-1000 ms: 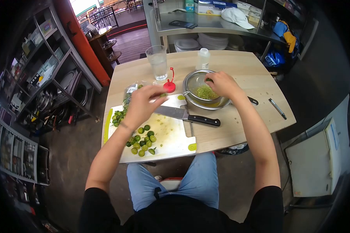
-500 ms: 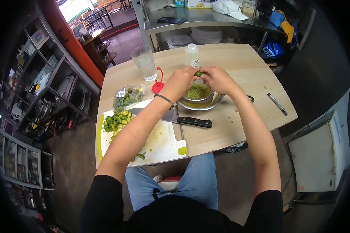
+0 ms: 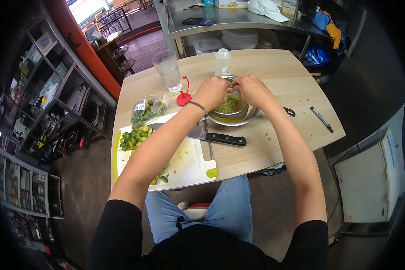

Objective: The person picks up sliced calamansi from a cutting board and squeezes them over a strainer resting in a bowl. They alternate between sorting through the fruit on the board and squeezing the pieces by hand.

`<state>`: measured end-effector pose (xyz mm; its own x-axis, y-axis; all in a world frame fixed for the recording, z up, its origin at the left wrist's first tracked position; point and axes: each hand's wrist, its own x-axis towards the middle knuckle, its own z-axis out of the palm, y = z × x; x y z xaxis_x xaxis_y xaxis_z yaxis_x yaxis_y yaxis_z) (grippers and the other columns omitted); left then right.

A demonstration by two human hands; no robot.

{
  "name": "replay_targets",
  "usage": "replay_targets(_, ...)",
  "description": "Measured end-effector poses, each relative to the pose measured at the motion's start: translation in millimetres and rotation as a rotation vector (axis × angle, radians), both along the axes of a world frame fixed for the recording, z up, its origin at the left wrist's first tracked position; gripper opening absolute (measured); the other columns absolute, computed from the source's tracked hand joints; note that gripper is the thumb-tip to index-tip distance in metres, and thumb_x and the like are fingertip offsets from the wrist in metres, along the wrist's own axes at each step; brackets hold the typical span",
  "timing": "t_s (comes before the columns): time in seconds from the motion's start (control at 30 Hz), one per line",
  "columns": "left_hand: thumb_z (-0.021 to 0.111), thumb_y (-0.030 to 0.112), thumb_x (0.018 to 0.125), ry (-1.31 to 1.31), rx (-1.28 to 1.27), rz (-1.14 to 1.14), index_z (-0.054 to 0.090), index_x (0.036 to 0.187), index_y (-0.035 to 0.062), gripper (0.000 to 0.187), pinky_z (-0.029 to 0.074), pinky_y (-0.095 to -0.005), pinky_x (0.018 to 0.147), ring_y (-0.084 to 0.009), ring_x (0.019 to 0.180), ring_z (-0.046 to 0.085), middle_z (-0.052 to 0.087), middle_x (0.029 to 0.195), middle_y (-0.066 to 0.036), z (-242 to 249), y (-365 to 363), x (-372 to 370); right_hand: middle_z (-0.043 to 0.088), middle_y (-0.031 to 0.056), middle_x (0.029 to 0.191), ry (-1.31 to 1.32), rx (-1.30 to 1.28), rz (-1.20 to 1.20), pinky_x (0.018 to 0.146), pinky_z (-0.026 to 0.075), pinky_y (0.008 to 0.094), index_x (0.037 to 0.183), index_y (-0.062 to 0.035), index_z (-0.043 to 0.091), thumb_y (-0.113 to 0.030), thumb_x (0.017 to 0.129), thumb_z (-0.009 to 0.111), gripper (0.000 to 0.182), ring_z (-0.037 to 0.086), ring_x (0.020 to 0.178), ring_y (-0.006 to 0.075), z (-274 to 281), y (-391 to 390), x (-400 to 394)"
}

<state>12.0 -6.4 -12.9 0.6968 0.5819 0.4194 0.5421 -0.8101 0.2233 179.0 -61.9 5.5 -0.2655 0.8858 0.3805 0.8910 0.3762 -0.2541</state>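
My left hand and my right hand meet above a metal strainer, fingers closed together on a small green lime. Most of the fruit is hidden by the fingertips. Under them, greenish seeds and pulp lie in the strainer, which rests in a steel bowl with yellowish juice. Left of the bowl, a black-handled knife lies across the edge of a white cutting board. Cut lime pieces are heaped on the board's left side.
A plastic bag of whole limes lies behind the board. Farther back stand a glass of water, a red squeeze-bottle cap and an uncapped plastic bottle. A marker pen lies at the right, and a phone on the steel shelf.
Both hands stay over the strainer, and the lime between the fingers looks flatter and shows less than before. The view has shifted slightly.
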Motion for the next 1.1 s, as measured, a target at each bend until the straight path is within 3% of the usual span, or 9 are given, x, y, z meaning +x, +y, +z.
replay_targets(0.07,0.061,0.012,0.083,-0.032,-0.018,0.000,0.069,0.088,0.0024,0.013,0.050,-0.0469,0.072,-0.0395,0.078,0.062,0.065,0.081,-0.022,0,0,1,0.066,0.0223,0.080,0.001,-0.007,-0.013,0.077,0.050,0.0449,0.094,0.0013,0.068,-0.003,0.083,0.058,0.015,0.064,0.081,0.0399,0,-1,-1)
replay_targets(0.13,0.061,0.011,0.083,-0.064,-0.035,0.000,0.069,0.089,0.0027,0.013,0.049,-0.0470,0.072,-0.0397,0.078,0.062,0.065,0.082,-0.022,2,-1,2,0.068,0.0195,0.081,0.003,0.035,-0.043,0.076,0.052,0.0436,0.089,0.0002,0.068,0.004,0.072,0.061,0.019,0.066,0.082,0.0362,-1,0,-2)
replay_targets(0.27,0.060,0.010,0.083,-0.118,-0.021,-0.002,0.070,0.092,0.0032,0.015,0.050,-0.0463,0.071,-0.0393,0.078,0.063,0.065,0.083,-0.022,2,-2,1,0.068,0.0182,0.082,0.010,0.059,-0.036,0.076,0.052,0.0432,0.090,-0.0009,0.068,0.005,0.071,0.060,0.021,0.066,0.082,0.0353,1,-4,-2)
replay_targets(0.33,0.060,0.010,0.083,-0.142,-0.020,-0.012,0.070,0.093,0.0033,0.015,0.050,-0.0459,0.071,-0.0390,0.078,0.063,0.065,0.084,-0.021,4,-4,1,0.065,0.0221,0.080,0.023,0.074,-0.027,0.072,0.050,0.0454,0.094,-0.0034,0.070,-0.005,0.084,0.060,0.014,0.063,0.077,0.0397,1,-6,-2)
replay_targets(0.67,0.063,0.008,0.082,-0.346,-0.019,-0.067,0.070,0.096,0.0039,0.016,0.052,-0.0424,0.069,-0.0374,0.077,0.064,0.067,0.086,-0.019,16,2,0,0.065,0.0224,0.079,0.166,0.255,0.051,0.069,0.049,0.0455,0.094,-0.0029,0.067,-0.005,0.085,0.059,0.012,0.062,0.076,0.0404,12,0,3)
replay_targets(0.73,0.063,0.009,0.083,-0.340,-0.075,-0.083,0.070,0.097,0.0038,0.016,0.052,-0.0426,0.071,-0.0372,0.079,0.064,0.067,0.088,-0.019,9,6,-5,0.065,0.0222,0.082,0.105,0.156,0.033,0.069,0.049,0.0467,0.096,-0.0029,0.065,-0.006,0.086,0.058,0.013,0.063,0.078,0.0399,-2,2,-1)
replay_targets(0.8,0.063,0.014,0.084,0.043,-0.073,-0.063,0.070,0.098,0.0044,0.018,0.051,-0.0432,0.077,-0.0368,0.084,0.064,0.067,0.092,-0.019,4,6,-11,0.065,0.0218,0.082,0.075,0.094,-0.029,0.069,0.049,0.0470,0.097,-0.0033,0.065,-0.009,0.087,0.058,0.014,0.063,0.078,0.0399,-10,-5,-6)
replay_targets(0.97,0.066,0.020,0.083,-0.113,-0.057,-0.079,0.071,0.097,0.0052,0.021,0.050,-0.0444,0.081,-0.0372,0.088,0.064,0.067,0.091,-0.020,1,2,-17,0.066,0.0192,0.082,0.106,0.133,-0.134,0.071,0.051,0.0483,0.095,-0.0071,0.066,-0.018,0.089,0.058,0.015,0.064,0.082,0.0391,-4,-13,-17)
replay_targets(1.1,0.068,0.019,0.082,-0.082,-0.135,-0.128,0.070,0.100,0.0040,0.023,0.049,-0.0435,0.081,-0.0384,0.087,0.063,0.068,0.094,-0.020,12,-4,-33,0.068,0.0171,0.091,-0.074,-0.095,-0.243,0.074,0.049,0.0456,0.099,-0.0081,0.067,-0.020,0.089,0.059,0.017,0.064,0.086,0.0371,3,-17,-18)
